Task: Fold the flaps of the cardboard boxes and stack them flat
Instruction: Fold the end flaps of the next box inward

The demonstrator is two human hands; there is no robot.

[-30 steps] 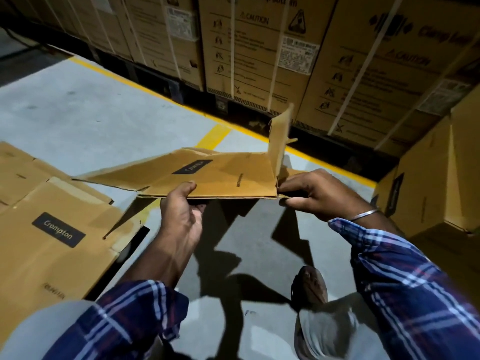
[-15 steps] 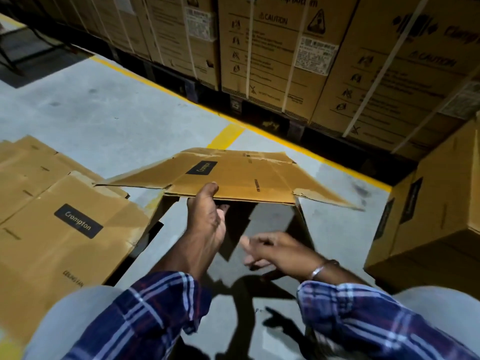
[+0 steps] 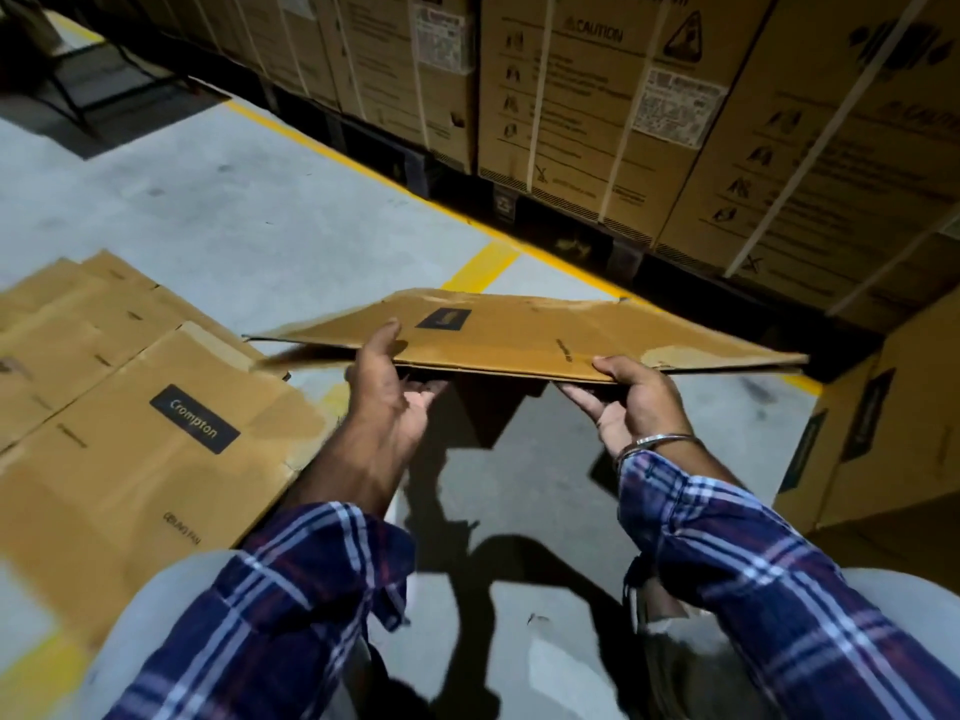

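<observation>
A flattened brown cardboard box [image 3: 519, 332] with a small black label hangs level in the air in front of me, its flaps lying flat. My left hand [image 3: 387, 392] grips its near edge left of centre, thumb on top and fingers underneath. My right hand [image 3: 631, 400] grips the same edge further right, thumb on top. To the left, a stack of flattened boxes [image 3: 130, 433] with a black "Crompton" label lies on the floor.
A wall of tall strapped cartons [image 3: 623, 106] on dark pallets runs across the back behind a yellow floor line [image 3: 483, 265]. An upright brown box [image 3: 883, 423] stands at the right. Grey concrete floor [image 3: 234, 210] lies between.
The upright right flap has folded down flat. My right hand let go, dropped below the box, then came back up and took hold of the near edge. The box now lies flatter.
</observation>
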